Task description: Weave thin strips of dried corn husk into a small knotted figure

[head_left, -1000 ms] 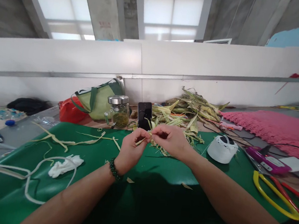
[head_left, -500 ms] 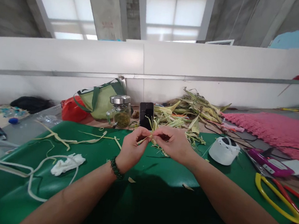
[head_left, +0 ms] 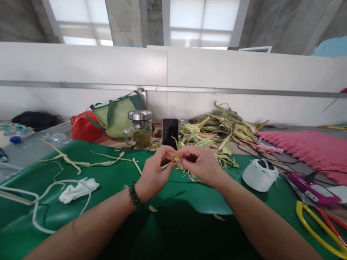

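Between my two hands is a small pale yellow-green piece of corn husk [head_left: 175, 157], held over the green mat [head_left: 178, 197]. My left hand [head_left: 156, 167], with a dark green bead bracelet at the wrist, pinches it from the left. The thumb and forefinger of my right hand [head_left: 200, 164] close on it from the right, and the fingertips of both hands nearly meet. Fingers cover most of the piece. Just behind the hands, a dark phone [head_left: 170, 131] stands upright, and shredded husk strips [head_left: 205, 141] lie beside it.
A husk heap [head_left: 231, 122] lies at the back. Left of the phone stand a glass jar [head_left: 142, 137] and a green bag [head_left: 118, 117]. To the right are a white thread spool [head_left: 260, 175], a purple glue gun [head_left: 312, 189] and yellow-handled scissors [head_left: 318, 234]. White tissue [head_left: 78, 191] and cord lie left.
My fingers have shifted slightly around the husk piece. The loose strands that stood up above my fingertips now show less. Everything else stays in place.
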Tool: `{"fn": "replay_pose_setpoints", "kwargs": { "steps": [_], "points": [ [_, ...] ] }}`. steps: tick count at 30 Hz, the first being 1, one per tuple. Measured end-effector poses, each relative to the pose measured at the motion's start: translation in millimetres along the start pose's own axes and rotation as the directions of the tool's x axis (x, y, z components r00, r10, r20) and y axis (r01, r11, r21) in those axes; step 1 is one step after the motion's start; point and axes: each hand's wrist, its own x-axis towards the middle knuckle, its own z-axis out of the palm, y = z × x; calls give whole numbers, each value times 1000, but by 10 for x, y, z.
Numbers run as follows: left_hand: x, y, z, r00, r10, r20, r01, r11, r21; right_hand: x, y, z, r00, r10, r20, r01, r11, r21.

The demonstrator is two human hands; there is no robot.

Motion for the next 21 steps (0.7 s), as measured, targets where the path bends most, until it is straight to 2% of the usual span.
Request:
{"fn": "replay_pose_setpoints", "kwargs": {
  "steps": [5, 12, 18, 21],
  "points": [
    [4, 68, 10, 995, -97, 26, 99, 990, -97, 13, 2, -47, 990, 73, 117, -84, 992, 94],
    [37, 80, -17, 971, -228, 75, 237, 956, -173, 20, 20, -41, 992, 95, 79, -102, 992, 80],
    [50, 42, -19, 982, -186, 17, 187, 973, -136, 12, 26, 13, 998, 33, -45, -31, 999, 33],
    [53, 30, -25, 988, -156, 0, 155, 981, -113, 14, 23, 19, 998, -16, -57, 18, 999, 29]
  ]
}}
